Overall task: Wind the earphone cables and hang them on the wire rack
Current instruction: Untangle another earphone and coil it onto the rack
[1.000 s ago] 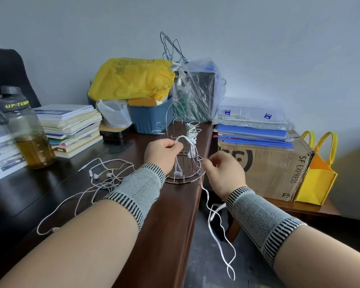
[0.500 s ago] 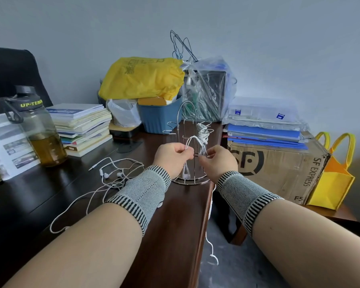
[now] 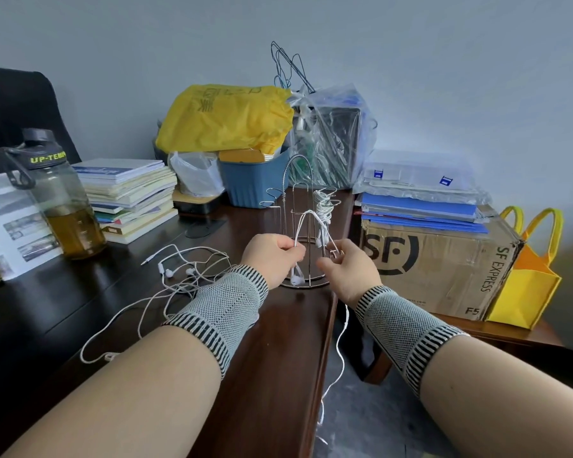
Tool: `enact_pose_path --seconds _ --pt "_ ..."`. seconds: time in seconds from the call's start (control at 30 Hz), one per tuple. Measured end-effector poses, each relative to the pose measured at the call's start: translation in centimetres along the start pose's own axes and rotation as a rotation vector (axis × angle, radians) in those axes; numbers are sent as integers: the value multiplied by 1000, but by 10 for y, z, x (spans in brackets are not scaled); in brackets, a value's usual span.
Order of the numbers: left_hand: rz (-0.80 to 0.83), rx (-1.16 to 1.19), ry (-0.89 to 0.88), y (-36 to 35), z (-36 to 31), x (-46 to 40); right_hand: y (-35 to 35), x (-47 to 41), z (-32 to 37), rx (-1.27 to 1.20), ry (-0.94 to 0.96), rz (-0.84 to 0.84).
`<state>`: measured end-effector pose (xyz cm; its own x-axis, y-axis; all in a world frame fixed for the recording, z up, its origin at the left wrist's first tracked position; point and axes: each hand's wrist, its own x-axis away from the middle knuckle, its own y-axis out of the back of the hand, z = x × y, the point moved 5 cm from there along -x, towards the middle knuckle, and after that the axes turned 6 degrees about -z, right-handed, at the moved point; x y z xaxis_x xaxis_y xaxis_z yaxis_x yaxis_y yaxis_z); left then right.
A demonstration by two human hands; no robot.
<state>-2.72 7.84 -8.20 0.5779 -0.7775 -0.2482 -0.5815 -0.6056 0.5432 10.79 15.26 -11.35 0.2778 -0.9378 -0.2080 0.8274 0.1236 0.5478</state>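
A chrome wire rack [image 3: 298, 180] stands near the desk's right edge. A wound white earphone bundle [image 3: 324, 206] hangs on one of its right hooks. My left hand [image 3: 272, 257] and my right hand [image 3: 348, 271] both pinch one white earphone cable [image 3: 306, 217], which rises in a peak between them in front of the rack. Its earbuds dangle below my left hand, and its tail [image 3: 339, 352] drops from my right hand past the desk edge toward the floor. Tangled loose earphones [image 3: 179, 276] lie on the desk to the left.
A water bottle [image 3: 58, 196] and a stack of books [image 3: 131, 196] stand at the left. A blue bin [image 3: 253, 180] under a yellow bag, a plastic-wrapped box and wire hangers fill the back. An SF Express carton [image 3: 440, 262] and a yellow tote [image 3: 526, 276] sit on the right.
My right hand came in from the right and up to the rack beside my left hand. The cable between them now forms a loop, and the dangling tail hangs shorter.
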Motion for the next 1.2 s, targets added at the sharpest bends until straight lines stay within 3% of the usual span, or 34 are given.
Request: enact_pose_path --seconds 0.1,0.23,0.33,0.43,0.53,0.67,0.83,1.1,1.2 --pt "-21 5 3 4 3 1 11 6 10 196 99 -111" --pt "4 1 20 4 6 -4 26 26 24 -63 215 -289" --pt "105 350 175 -7 4 -3 20 53 36 -208 383 -252" --pt "229 689 407 -17 -7 9 3 73 37 -106 533 -166" --pt "359 881 507 -19 -17 15 -8 77 29 -5 570 -110" --pt "381 800 517 -14 -23 17 -5 64 13 75 364 -90" --pt "331 654 399 -17 -19 12 18 47 -3 -44 131 -159" --pt "209 431 158 -22 -10 11 36 38 11 -153 133 -259" --pt "130 443 156 -16 -2 8 39 35 14 -185 122 -264"
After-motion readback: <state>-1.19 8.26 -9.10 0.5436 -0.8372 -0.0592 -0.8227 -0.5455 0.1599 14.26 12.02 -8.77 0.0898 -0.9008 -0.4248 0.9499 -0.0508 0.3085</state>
